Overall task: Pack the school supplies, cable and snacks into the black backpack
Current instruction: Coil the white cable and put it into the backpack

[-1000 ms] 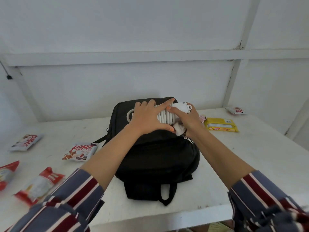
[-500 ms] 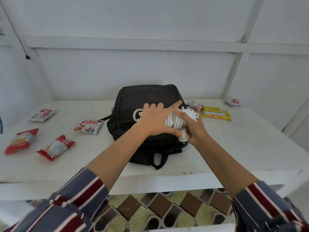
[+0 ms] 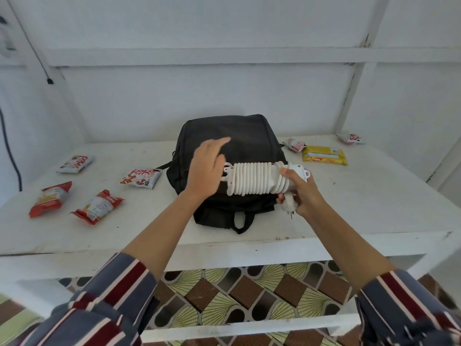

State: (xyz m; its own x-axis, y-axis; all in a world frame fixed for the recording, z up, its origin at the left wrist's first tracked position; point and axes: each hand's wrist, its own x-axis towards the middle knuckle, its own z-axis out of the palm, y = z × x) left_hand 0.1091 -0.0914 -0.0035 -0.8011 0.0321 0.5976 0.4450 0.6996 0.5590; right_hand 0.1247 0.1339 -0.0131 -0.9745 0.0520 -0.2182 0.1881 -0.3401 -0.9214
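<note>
Red snack packets (image 3: 97,207) lie on the left of the white table (image 3: 374,196). The left hand (image 3: 207,171) hangs with fingers loose and apart at the left end of the white cable (image 3: 252,179) — whether it touches is unclear. The coiled cable lies level, long axis left to right, just above the flat black backpack (image 3: 239,136). The right hand (image 3: 304,193) grips its right end, plug prongs downward. A yellow packet (image 3: 324,158) lies beyond — white wall (image 3: 199,96) behind, patterned floor (image 3: 224,295) below.

Sleeves (image 3: 104,300) striped grey-blue & dark red w/ thin pale, maybe pinkish, lines.
</note>
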